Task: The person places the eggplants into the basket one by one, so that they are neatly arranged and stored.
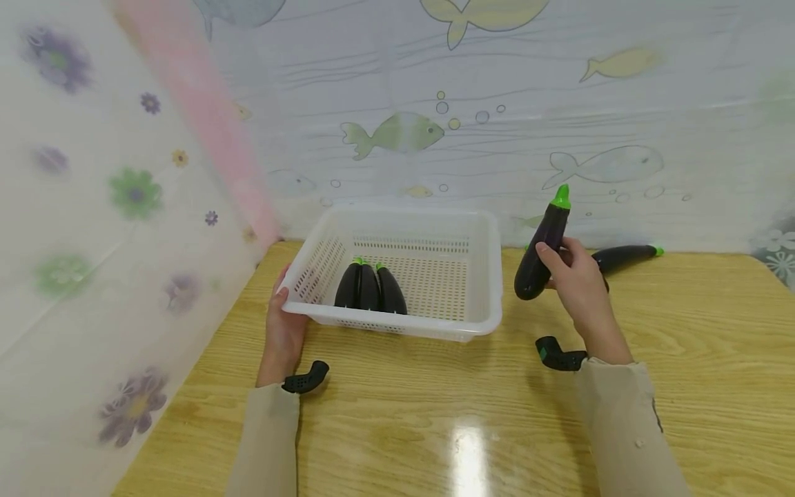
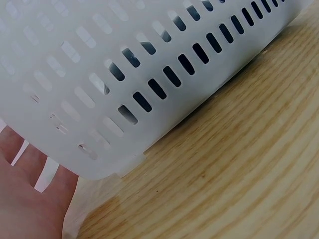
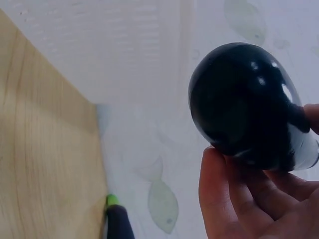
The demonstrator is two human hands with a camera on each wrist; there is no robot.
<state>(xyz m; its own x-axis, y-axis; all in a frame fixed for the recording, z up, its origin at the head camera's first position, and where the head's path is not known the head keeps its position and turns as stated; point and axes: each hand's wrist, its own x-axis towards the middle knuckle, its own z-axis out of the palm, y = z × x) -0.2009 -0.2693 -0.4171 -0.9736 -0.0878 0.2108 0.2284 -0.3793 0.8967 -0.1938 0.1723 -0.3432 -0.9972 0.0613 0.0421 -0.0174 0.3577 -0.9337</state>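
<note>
Nearest, two beige sleeves [image 1: 266, 442] reach over the wood-grain table [image 1: 397, 428] in front of the white basket [image 1: 435, 325], with a black wrist device [image 1: 306, 378] at each cuff. The left hand [image 1: 287, 338] holds the basket's near left corner, thumb at the rim and fingers spread along the outer wall. Inside the basket, toward its left, three eggplants [image 1: 370, 288] lie side by side, green ends pointing away. Just right of the basket, the right hand [image 1: 579, 281] is closed around a held eggplant [image 1: 546, 233], thumb on one side and fingers on the other, the green end uppermost, raised above the table and tilted. Farther right of the basket, behind that hand, another eggplant [image 1: 624, 257] lies near the table's far edge. Beyond the basket hangs a fish-print sheet [image 1: 373, 76]; to its left, a flower-print sheet [image 1: 93, 276].
</note>
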